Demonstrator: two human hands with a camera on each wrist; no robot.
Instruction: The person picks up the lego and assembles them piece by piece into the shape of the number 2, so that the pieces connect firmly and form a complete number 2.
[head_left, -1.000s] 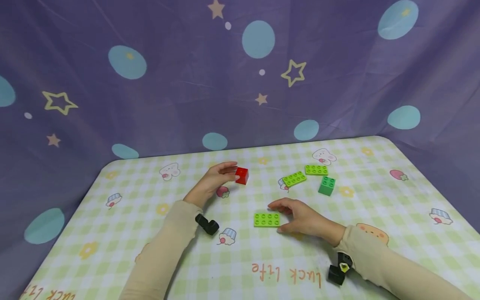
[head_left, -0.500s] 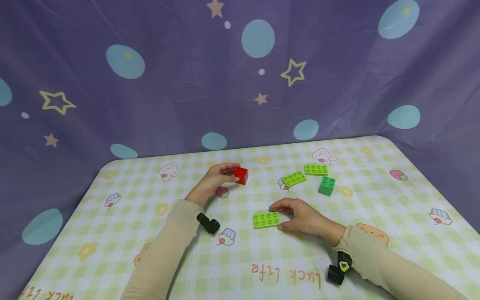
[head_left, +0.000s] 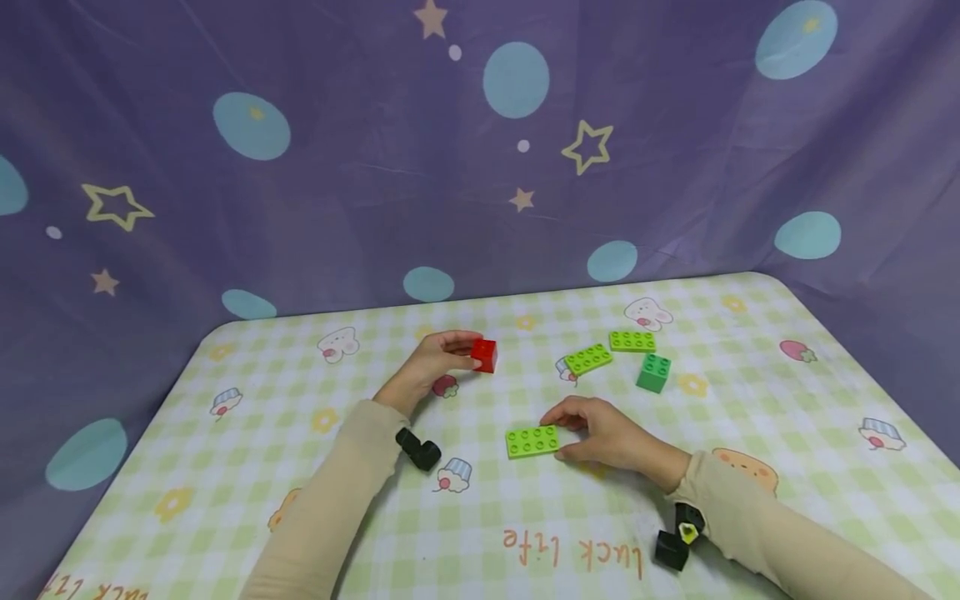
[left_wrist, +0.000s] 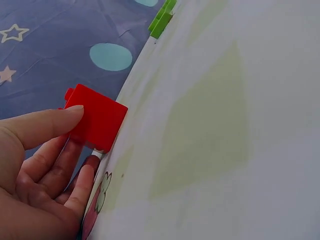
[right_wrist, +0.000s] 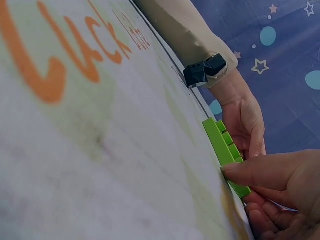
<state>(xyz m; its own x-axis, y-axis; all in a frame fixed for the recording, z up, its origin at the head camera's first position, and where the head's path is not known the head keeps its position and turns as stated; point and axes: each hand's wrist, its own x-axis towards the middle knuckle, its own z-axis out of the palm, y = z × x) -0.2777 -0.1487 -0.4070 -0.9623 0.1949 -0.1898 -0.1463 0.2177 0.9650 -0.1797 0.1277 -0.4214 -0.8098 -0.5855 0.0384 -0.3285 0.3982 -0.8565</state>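
Note:
My left hand pinches a small red toy building brick, thumb on its near side and fingers behind. In the left wrist view the red brick stands on the table, thumb flat against one face, its studs pointing left. My right hand holds the right end of a flat lime green building brick with two rows of studs. The right wrist view shows the thumb on the long side of that lime brick; the fingers opposite are partly hidden.
Two more flat lime bricks and a square green brick lie at the back right. A light checked cloth with printed pictures covers the table. Behind its far edge hangs a purple curtain.
The left fingers have come in closer round the red brick. The lime brick at the right hand has turned slightly as that hand's fingers settled on its end.

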